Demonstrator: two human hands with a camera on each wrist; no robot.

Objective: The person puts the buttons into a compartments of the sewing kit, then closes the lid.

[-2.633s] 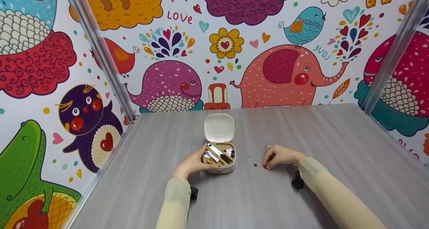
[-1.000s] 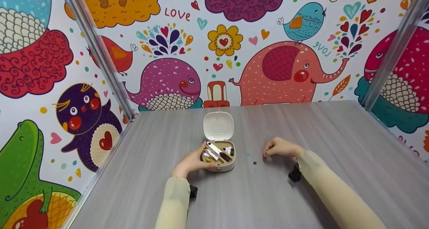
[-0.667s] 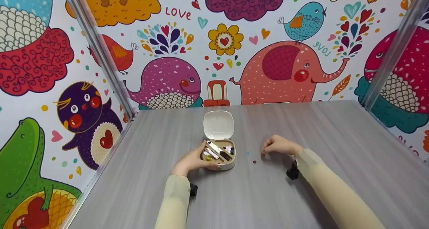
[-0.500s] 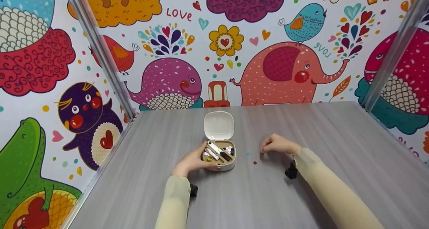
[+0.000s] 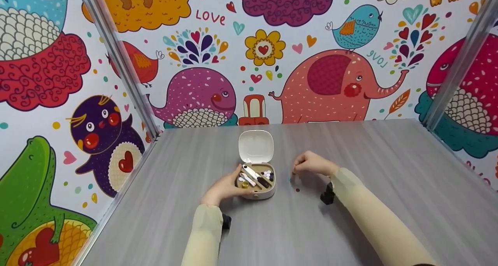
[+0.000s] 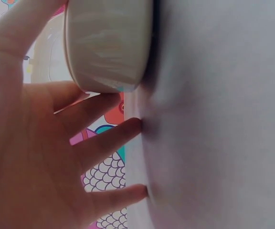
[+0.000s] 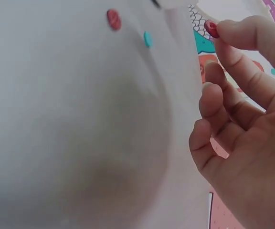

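Note:
My left hand point(image 5: 221, 188) grips the left side of a small white sewing box point(image 5: 268, 195), thumb at its front and fingers behind. In the left wrist view, two fingertips touch the box wall point(image 6: 109, 52) while the others are spread near the table. The box's lid point(image 5: 256, 146) stands open at the back. Between thumb and index finger, my right hand point(image 5: 314, 163) pinches a small red button point(image 7: 211, 28) above the table. Another red button point(image 7: 113, 19) and a turquoise button point(image 7: 148, 39) lie on the table, between that hand and the box.
Dividers split the box into compartments. Inside lie a white tool with a black end point(image 5: 255, 175), white and black buttons point(image 5: 267, 175) and a gold-coloured ring-like piece point(image 5: 245, 184). Patterned panels point(image 5: 194, 95) border the grey table point(image 5: 163, 219) at the back and sides.
My right hand has picked up a red button from the table and moved left with it, closer to the box. My left hand and the box stay in place.

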